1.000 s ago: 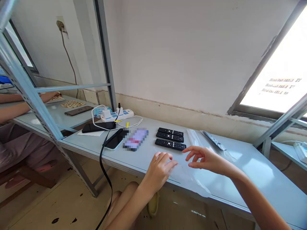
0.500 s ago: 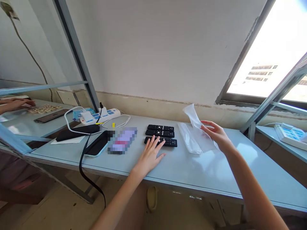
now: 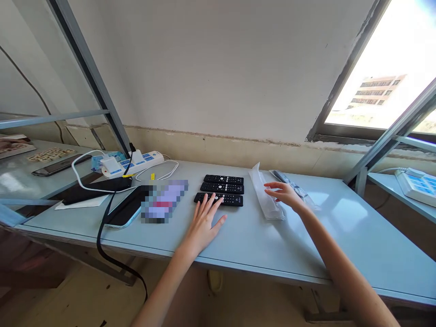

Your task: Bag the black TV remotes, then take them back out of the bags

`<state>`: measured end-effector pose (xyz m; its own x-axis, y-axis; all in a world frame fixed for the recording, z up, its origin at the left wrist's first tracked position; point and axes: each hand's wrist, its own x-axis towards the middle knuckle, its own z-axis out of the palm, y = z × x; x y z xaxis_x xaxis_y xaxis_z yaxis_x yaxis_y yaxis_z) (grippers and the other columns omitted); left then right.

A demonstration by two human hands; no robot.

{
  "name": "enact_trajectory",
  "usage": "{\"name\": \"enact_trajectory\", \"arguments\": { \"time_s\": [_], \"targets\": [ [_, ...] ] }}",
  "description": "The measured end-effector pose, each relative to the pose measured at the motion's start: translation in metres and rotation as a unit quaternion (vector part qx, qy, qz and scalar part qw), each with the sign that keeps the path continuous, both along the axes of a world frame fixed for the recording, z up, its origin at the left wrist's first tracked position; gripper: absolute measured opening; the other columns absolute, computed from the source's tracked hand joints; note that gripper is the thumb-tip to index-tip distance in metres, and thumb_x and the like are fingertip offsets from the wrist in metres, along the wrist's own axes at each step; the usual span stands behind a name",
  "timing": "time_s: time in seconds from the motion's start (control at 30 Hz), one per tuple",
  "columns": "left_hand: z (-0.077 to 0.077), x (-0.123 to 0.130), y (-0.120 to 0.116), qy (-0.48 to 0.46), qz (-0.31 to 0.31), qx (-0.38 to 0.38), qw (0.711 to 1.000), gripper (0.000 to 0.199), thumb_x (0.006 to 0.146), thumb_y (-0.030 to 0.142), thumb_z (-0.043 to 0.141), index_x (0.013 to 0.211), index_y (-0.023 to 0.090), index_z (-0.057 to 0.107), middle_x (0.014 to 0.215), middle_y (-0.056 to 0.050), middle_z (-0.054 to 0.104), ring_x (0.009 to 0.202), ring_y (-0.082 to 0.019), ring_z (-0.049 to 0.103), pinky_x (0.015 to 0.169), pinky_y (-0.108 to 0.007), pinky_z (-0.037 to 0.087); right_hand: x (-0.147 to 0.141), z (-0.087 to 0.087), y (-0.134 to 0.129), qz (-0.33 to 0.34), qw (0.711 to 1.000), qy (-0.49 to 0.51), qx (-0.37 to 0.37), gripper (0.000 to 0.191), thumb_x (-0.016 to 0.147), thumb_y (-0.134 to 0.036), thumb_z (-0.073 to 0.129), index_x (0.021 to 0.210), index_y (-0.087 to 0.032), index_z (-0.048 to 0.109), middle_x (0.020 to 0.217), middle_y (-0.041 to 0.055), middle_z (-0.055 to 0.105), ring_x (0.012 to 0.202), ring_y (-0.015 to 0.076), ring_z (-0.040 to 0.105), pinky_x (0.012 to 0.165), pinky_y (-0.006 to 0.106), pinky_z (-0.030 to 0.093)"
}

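Note:
Three black remote controls lie in a row on the table: the far remote (image 3: 224,179), the middle remote (image 3: 222,187) and the near remote (image 3: 231,200). My left hand (image 3: 203,225) is open, its spread fingertips resting on the near remote. My right hand (image 3: 285,194) hovers between two plastic items, fingers apart and holding nothing. Just left of it lies a crumpled clear plastic sleeve (image 3: 267,200). Behind and partly hidden by that hand is a dark remote in a clear plastic sleeve (image 3: 289,178).
At left lie a phone (image 3: 127,209), a pixelated purple item (image 3: 166,200), a black pouch (image 3: 95,190) and a white power strip (image 3: 136,163) with cables. A black strap (image 3: 102,240) hangs over the front edge. Metal frame posts (image 3: 90,59) rise at both sides; a wall stands behind.
My right hand has let go of the clear plastic sleeve, which now lies on the table. The sleeved remote has come into sight. My left hand stays on the near remote; the view has shifted slightly.

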<state>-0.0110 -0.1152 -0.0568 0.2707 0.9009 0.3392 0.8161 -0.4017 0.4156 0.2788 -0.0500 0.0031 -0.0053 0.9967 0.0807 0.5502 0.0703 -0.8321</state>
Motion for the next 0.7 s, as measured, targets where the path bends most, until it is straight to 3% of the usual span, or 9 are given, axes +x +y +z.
{"name": "enact_trajectory", "arguments": {
  "time_s": [0.27,0.5,0.7],
  "targets": [
    [-0.004,0.000,-0.003,-0.038,0.021,0.042,0.998,0.045,0.093,0.046,0.042,0.132,0.026,0.050,0.147,-0.005,0.041,0.139,-0.026,0.030,0.112,-0.048,0.032,0.006,-0.017,0.003,-0.097,0.993,-0.005,0.061,0.013,0.070,-0.023,0.062,0.078,-0.020,0.072,0.077,0.0029,0.066,0.055,0.0110,0.056,0.048,0.021,0.044],
    [0.002,-0.004,-0.004,-0.051,0.023,0.068,0.996,0.035,0.091,0.037,0.044,0.120,0.025,0.059,0.140,-0.006,0.050,0.134,-0.026,0.039,0.104,-0.046,0.042,0.011,-0.020,0.000,-0.169,0.978,0.055,0.113,0.029,0.079,-0.038,0.052,0.089,-0.019,0.070,0.085,0.0064,0.066,0.069,0.0166,0.063,0.046,0.021,0.046],
    [0.004,-0.007,-0.005,-0.058,0.012,0.080,0.995,0.032,0.089,0.035,0.045,0.114,0.025,0.062,0.133,-0.005,0.056,0.130,-0.025,0.044,0.102,-0.045,0.043,0.004,-0.023,-0.006,-0.207,0.964,0.089,0.143,0.035,0.077,-0.048,0.052,0.084,-0.018,0.068,0.080,0.0075,0.064,0.063,0.0167,0.061,0.045,0.023,0.046]
  ]
}}
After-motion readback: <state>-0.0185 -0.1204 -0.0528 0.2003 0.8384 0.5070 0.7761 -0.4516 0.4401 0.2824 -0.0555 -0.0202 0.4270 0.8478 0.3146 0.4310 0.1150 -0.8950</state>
